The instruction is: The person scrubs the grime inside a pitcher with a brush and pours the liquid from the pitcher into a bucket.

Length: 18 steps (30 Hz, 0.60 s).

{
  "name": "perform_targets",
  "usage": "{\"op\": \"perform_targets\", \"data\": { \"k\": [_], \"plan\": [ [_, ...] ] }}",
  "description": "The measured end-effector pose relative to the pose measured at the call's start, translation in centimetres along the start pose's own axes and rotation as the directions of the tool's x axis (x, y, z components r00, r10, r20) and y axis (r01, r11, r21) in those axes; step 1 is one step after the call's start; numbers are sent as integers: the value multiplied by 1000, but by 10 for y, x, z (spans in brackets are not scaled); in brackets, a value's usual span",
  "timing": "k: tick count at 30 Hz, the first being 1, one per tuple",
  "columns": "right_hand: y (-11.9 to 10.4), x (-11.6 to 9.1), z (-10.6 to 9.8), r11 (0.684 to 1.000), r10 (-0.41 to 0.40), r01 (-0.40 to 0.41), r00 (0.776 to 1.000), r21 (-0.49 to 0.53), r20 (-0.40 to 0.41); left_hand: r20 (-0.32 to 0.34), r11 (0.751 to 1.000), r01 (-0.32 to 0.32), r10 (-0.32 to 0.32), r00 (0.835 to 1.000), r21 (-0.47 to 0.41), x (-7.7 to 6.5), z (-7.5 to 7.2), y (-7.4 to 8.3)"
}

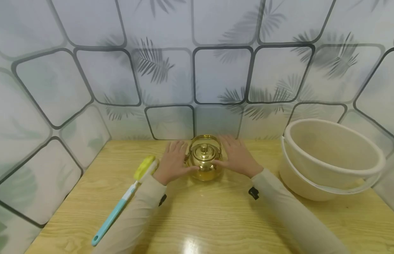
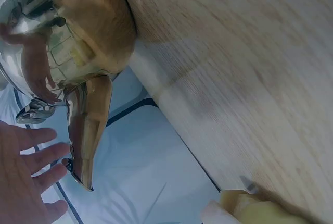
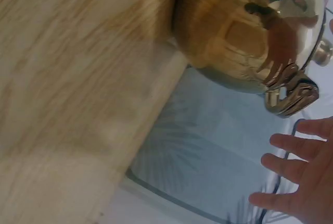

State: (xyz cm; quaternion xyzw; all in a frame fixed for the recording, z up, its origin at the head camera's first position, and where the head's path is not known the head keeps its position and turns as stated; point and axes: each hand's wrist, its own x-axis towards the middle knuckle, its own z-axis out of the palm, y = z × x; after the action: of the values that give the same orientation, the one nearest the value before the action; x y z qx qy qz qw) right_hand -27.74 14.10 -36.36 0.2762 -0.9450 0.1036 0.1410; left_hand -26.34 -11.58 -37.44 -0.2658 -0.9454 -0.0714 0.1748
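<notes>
A shiny gold kettle (image 1: 204, 173) stands upright on the wooden table, its lid on and its hoop handle (image 1: 205, 136) raised. My left hand (image 1: 174, 161) is at its left side, fingers extended, the thumb overlapping the kettle's body in the head view. On the other side my right hand (image 1: 238, 156) mirrors it, fingers spread and straight. The left wrist view shows the kettle's spout (image 2: 87, 130) beside my left fingertips. In the right wrist view, the handle's hinge (image 3: 294, 95) is close to my right fingers. Neither hand curls around the kettle.
Left of my left arm lies a brush with a yellow head (image 1: 144, 167) and a blue handle (image 1: 109, 221). A large cream bucket (image 1: 311, 180) with its bail lowered stands at the right. Behind the table rises a patterned wall (image 1: 222, 76).
</notes>
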Motion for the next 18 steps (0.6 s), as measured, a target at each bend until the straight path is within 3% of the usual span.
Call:
{"op": "perform_targets", "data": {
  "k": [5,11,18],
  "plan": [
    [8,1,7,985,24,-42,994,169,103,129,1000,-3,-1,992,29,5,0,0],
    [13,0,14,927,107,-174,972,333,211,193,999,-5,-2,981,37,10,2,0],
    [11,-1,21,868,37,-140,975,477,218,226,1000,26,-24,974,-7,9,2,3]
  ]
}}
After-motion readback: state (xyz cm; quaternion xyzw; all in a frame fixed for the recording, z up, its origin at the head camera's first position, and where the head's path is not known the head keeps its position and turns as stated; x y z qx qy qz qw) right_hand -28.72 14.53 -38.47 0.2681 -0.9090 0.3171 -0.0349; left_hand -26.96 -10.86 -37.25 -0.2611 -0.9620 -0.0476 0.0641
